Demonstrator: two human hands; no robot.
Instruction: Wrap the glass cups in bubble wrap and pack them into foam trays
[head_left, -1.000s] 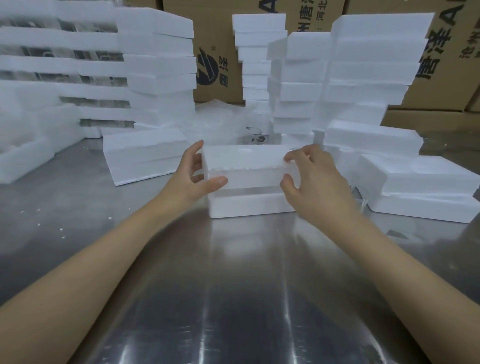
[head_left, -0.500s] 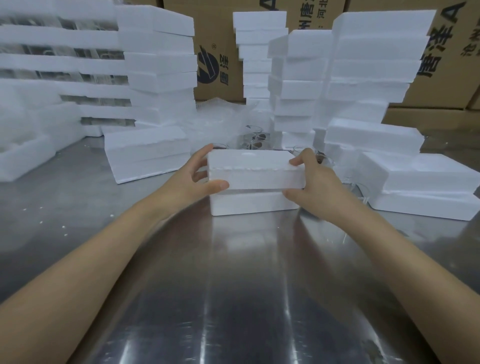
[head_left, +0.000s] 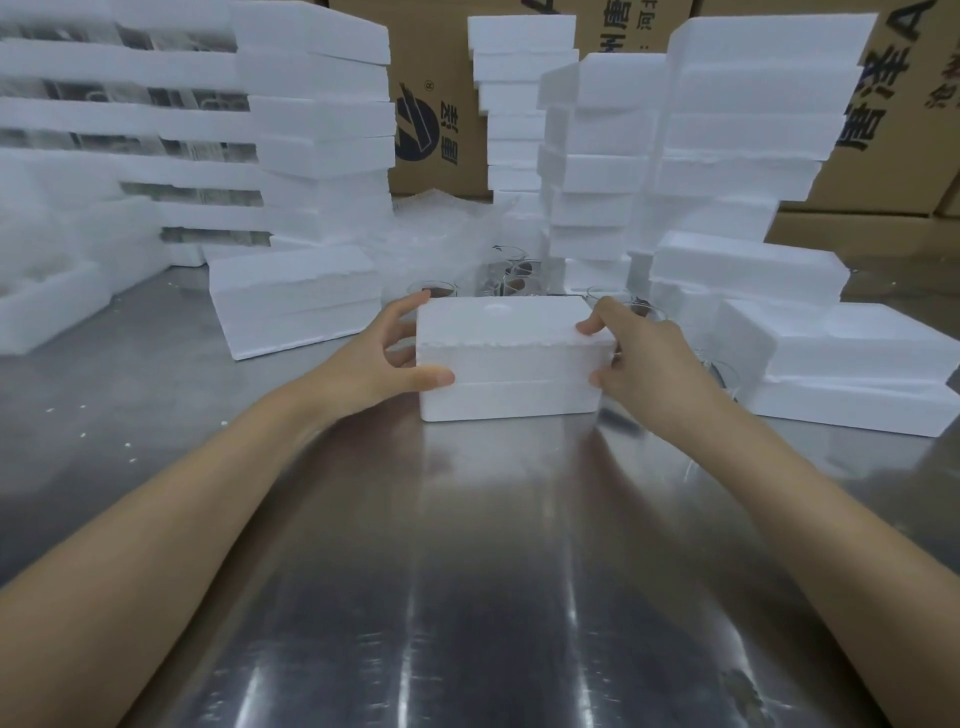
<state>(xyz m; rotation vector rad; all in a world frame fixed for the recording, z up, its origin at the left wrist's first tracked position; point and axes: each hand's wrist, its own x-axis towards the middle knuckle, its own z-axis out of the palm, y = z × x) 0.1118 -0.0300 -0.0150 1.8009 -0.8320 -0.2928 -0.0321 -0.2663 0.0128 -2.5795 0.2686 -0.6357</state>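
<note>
A white foam tray stands on the steel table with a foam lid sitting flush on top of it. My left hand grips the lid's left end, thumb on the front face and fingers behind. My right hand grips the right end, one finger on the top and the thumb at the front corner. What is inside the closed tray is hidden. Several bare glass cups stand just behind it, beside a heap of bubble wrap.
Tall stacks of foam trays rise at the back left, and more foam stacks at the back right. Low foam pairs lie left of my hands and another foam pair right. Cardboard boxes line the back.
The foam lid has come down from a raised, offset position onto the lower tray and now sits flush. Both hands lowered with it and stayed on its ends.
</note>
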